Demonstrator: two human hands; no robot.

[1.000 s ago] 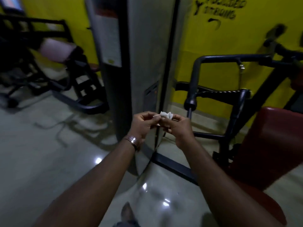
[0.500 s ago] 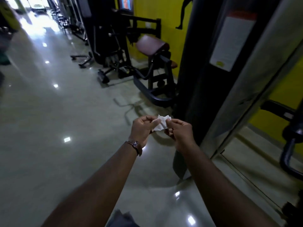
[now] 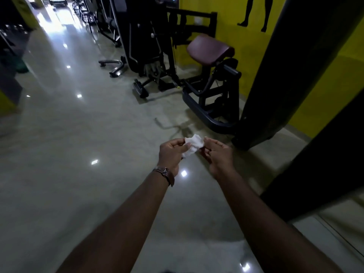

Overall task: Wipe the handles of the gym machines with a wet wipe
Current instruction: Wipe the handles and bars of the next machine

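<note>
A small crumpled white wet wipe (image 3: 192, 145) is stretched between both my hands in front of me, above the floor. My left hand (image 3: 171, 154), with a brown watch on its wrist, pinches the wipe's left side. My right hand (image 3: 216, 154) pinches its right edge with the fingertips. Ahead stands a black gym machine with a maroon padded seat (image 3: 210, 49) and a curved black frame (image 3: 204, 107). No machine handle is near either hand.
A dark machine column (image 3: 291, 71) rises close on my right, with a second dark slanted bar (image 3: 323, 170) nearer. Yellow wall (image 3: 226, 26) lies behind. A row of black machines (image 3: 141, 46) runs along the glossy tiled floor (image 3: 78, 134), which stretches away to the left.
My view has swung left, away from the red-seated machine and its black handles, toward the open aisle. Both hands have kept pinching the wipe and have spread it slightly wider.
</note>
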